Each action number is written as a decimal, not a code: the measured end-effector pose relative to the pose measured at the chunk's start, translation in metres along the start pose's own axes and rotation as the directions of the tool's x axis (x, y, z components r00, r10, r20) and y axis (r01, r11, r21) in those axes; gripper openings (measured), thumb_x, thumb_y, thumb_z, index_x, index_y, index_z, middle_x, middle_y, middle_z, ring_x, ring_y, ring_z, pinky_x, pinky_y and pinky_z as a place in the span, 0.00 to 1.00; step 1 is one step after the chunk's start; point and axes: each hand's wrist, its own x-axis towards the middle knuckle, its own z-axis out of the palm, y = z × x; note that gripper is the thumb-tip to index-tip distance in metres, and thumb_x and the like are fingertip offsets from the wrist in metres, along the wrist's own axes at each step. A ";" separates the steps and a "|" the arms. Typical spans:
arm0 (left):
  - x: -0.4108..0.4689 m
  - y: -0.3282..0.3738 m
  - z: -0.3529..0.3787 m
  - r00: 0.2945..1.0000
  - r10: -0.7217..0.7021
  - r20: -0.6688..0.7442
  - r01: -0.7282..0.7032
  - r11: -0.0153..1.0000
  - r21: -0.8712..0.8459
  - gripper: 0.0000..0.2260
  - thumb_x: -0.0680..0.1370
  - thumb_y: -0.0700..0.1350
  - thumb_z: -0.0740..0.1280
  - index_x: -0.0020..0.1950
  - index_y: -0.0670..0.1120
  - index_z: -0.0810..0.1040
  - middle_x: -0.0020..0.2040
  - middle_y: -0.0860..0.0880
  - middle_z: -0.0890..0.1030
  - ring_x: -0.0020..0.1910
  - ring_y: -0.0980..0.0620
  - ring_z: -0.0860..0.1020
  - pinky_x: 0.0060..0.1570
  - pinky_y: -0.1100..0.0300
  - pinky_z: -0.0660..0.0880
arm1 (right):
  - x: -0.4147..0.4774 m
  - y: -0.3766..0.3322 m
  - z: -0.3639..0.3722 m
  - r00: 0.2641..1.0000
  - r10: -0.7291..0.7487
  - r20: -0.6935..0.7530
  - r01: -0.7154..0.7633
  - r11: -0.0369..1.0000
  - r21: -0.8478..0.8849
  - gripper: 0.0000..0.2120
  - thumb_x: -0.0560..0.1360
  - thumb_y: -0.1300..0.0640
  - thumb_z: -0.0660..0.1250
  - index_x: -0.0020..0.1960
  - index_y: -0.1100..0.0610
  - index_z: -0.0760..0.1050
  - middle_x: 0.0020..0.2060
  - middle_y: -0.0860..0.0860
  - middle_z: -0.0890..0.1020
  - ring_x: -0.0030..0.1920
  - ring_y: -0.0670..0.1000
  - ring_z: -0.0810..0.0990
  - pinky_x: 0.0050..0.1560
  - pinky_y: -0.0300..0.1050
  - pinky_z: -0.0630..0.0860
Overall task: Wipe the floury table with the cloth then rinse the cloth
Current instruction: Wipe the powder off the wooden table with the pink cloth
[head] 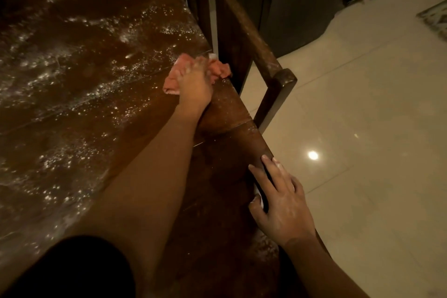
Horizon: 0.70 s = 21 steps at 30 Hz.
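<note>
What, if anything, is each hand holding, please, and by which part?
The left hand grips the bunched cloth round its middle. The right hand holds nothing; it rests open on the table edge.

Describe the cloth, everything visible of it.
The cloth is pink, soft-looking fabric, crumpled into a bunch rather than spread flat. It lies on the dark wooden table, close to the right edge, with flour streaks to its left. The left hand grips it from above and covers its middle, so only rumpled folds show on either side of the hand.
</note>
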 end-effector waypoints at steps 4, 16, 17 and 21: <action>-0.019 0.008 -0.002 0.941 0.258 0.220 -0.257 0.966 -0.033 0.19 0.83 0.42 0.60 0.73 0.53 0.70 0.77 0.49 0.64 0.78 0.44 0.54 0.76 0.44 0.40 | 0.004 0.000 -0.001 1.000 0.004 0.002 -0.004 1.000 -0.009 0.30 0.78 0.43 0.53 0.79 0.42 0.57 0.82 0.47 0.52 0.81 0.48 0.44 0.75 0.54 0.56; -0.052 0.018 -0.005 0.958 0.197 0.208 -0.199 0.980 -0.013 0.23 0.80 0.37 0.60 0.74 0.52 0.68 0.77 0.49 0.64 0.79 0.46 0.53 0.77 0.40 0.44 | 0.001 -0.002 0.003 0.999 0.012 -0.033 -0.011 0.999 0.030 0.29 0.78 0.45 0.54 0.79 0.42 0.59 0.81 0.47 0.54 0.81 0.49 0.47 0.73 0.52 0.60; -0.064 0.027 0.002 0.934 0.284 0.217 -0.286 0.958 -0.022 0.22 0.79 0.36 0.61 0.73 0.50 0.69 0.75 0.48 0.67 0.78 0.45 0.58 0.77 0.40 0.44 | 0.001 -0.003 0.003 0.999 0.013 -0.048 -0.011 1.000 0.027 0.29 0.77 0.46 0.55 0.78 0.43 0.60 0.81 0.47 0.56 0.81 0.49 0.49 0.72 0.52 0.62; -0.103 0.017 -0.006 0.776 0.498 0.388 -0.471 0.866 -0.170 0.23 0.81 0.38 0.60 0.73 0.55 0.68 0.73 0.60 0.65 0.76 0.60 0.55 0.76 0.55 0.37 | 0.003 -0.004 0.004 0.996 0.014 -0.084 -0.012 1.000 0.021 0.29 0.75 0.48 0.58 0.77 0.46 0.65 0.80 0.49 0.60 0.81 0.50 0.54 0.70 0.52 0.66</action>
